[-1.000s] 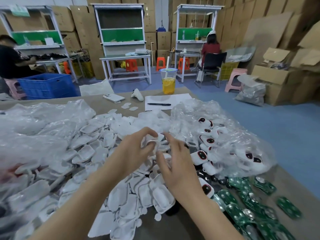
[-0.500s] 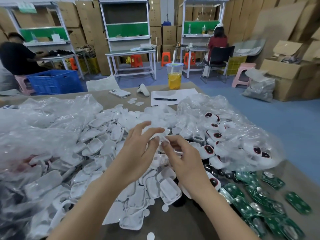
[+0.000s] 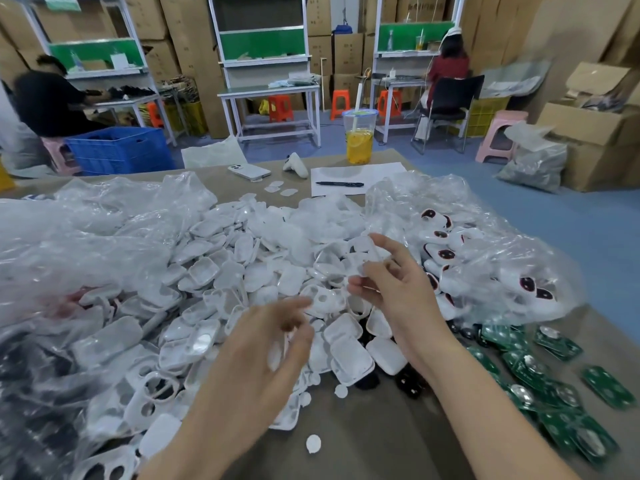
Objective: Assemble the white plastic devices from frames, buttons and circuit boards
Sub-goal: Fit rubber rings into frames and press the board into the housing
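A heap of white plastic frames and shells (image 3: pixel 214 271) covers the table in front of me. My right hand (image 3: pixel 398 289) is raised over the heap and pinches a small white plastic piece (image 3: pixel 365 252) between thumb and forefinger. My left hand (image 3: pixel 270 348) is lower and nearer to me, blurred, its fingers loosely curled with nothing seen in them. Green circuit boards (image 3: pixel 554 393) lie at the right front. White devices with dark red buttons (image 3: pixel 443 254) sit in a clear bag on the right. Loose round white discs (image 3: pixel 313 443) lie on the brown table (image 3: pixel 363 455).
Crumpled clear plastic bags (image 3: pixel 86 237) lie over the table's left side. At the far edge are a drink cup (image 3: pixel 360 140), a phone (image 3: pixel 249 171), and a sheet of paper with a pen (image 3: pixel 339 183). Other people sit at workbenches behind, among cardboard boxes.
Both hands held one white piece together earlier. My left hand has let go and dropped back toward me; my right hand keeps the piece and has moved to the right.
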The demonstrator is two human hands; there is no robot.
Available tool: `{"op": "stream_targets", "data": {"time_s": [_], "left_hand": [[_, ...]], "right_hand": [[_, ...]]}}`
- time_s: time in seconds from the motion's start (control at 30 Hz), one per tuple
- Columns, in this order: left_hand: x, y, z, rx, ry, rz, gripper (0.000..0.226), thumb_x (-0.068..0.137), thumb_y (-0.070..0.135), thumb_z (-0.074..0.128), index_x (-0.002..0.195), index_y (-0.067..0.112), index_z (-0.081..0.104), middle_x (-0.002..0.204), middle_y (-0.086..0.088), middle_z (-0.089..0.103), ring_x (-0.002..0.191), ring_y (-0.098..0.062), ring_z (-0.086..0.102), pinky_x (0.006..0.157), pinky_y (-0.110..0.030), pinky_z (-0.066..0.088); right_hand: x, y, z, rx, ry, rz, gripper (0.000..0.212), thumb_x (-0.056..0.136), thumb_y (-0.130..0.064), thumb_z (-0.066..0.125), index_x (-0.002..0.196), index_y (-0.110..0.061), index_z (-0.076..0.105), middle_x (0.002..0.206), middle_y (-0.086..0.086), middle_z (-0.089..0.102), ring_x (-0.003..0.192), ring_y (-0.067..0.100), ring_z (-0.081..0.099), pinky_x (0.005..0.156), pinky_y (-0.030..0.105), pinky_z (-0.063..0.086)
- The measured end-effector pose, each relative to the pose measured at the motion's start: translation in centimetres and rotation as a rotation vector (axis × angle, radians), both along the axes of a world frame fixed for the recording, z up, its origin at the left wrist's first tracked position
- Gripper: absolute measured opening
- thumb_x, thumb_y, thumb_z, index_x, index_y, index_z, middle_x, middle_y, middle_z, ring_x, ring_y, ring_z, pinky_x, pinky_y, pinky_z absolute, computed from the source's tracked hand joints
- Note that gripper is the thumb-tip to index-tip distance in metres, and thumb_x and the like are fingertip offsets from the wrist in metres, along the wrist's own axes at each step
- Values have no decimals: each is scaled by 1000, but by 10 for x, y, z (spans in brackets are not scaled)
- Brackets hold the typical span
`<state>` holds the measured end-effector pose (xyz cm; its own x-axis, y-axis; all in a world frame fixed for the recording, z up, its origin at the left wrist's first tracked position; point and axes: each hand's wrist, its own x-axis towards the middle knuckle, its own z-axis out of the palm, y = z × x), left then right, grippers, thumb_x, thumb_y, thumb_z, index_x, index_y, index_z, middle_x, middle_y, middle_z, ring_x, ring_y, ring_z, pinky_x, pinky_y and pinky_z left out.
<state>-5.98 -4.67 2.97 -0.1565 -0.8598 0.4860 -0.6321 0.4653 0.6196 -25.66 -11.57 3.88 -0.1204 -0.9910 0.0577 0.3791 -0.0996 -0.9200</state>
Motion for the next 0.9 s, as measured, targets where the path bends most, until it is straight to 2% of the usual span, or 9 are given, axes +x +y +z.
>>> {"op": "stream_targets", "data": {"time_s": [0.1, 0.17, 0.27, 0.4, 0.53, 0.63, 0.77, 0.83, 0.9], "left_hand": [[5, 12, -18, -119, -275, -113, 29, 94, 60, 51, 119, 46, 55, 103, 27, 58, 107, 5, 53, 92, -22, 39], [8, 13, -28, -210, -473, -196, 38, 93, 66, 51, 119, 40, 58, 107, 20, 58, 103, -4, 54, 93, -28, 37], [6, 8, -32, -292, -608, -202, 42, 88, 66, 55, 112, 34, 67, 110, 8, 62, 102, -13, 51, 91, -29, 35], [1, 1, -23, -198, -557, -125, 43, 93, 63, 49, 113, 31, 69, 119, 9, 60, 111, -14, 53, 97, -29, 35], [9, 2, -13, -156, -264, 19, 35, 103, 56, 41, 115, 34, 64, 118, 20, 54, 115, -3, 46, 90, -24, 42], [32, -6, 3, -164, -148, 243, 26, 102, 41, 49, 115, 26, 66, 115, 16, 56, 112, -7, 49, 91, -14, 39], [96, -15, 24, -49, -175, 624, 25, 100, 17, 49, 120, 14, 64, 119, -5, 59, 113, -27, 51, 92, -46, 48], [129, -18, 33, -48, -223, 762, 27, 99, 8, 47, 118, 8, 65, 119, -16, 61, 111, -35, 51, 94, -50, 45], [153, -30, 44, 33, -274, 797, 29, 97, 4, 46, 117, 7, 67, 121, -19, 62, 110, -39, 53, 94, -51, 44]], "right_hand": [[-3, -2, -2, 47, -56, 27, 36, 97, 5, 53, 117, -23, 65, 81, 6, 63, 70, 19, 73, 69, 25, 60], [-4, -2, -3, 46, -70, 54, 40, 98, 7, 50, 117, -24, 65, 69, -2, 64, 71, 18, 73, 70, 25, 60], [-4, -2, -3, 47, -86, 79, 44, 98, 8, 48, 117, -26, 68, 65, -6, 65, 73, 16, 72, 69, 25, 59], [7, -1, -3, 103, -123, 132, 45, 95, 10, 45, 114, -20, 73, 65, -4, 63, 63, 11, 63, 65, 23, 58], [22, 1, 3, 119, -232, 213, 29, 91, 5, 54, 101, -15, 73, 67, -1, 56, 57, 8, 54, 55, 19, 50], [28, 4, 4, 46, -183, 218, 26, 91, -6, 68, 114, -17, 71, 71, -4, 56, 60, 7, 51, 57, 16, 47], [41, 9, 5, -27, -97, 217, 18, 89, -25, 70, 106, -22, 77, 71, -5, 59, 61, 9, 53, 58, 18, 47], [52, 11, 8, -38, -103, 218, 18, 95, -33, 66, 98, -21, 79, 76, -4, 64, 63, 12, 56, 58, 21, 49], [65, 10, 11, -33, -95, 225, 24, 101, -35, 58, 106, -17, 74, 79, -2, 66, 64, 14, 58, 57, 23, 50]]}}
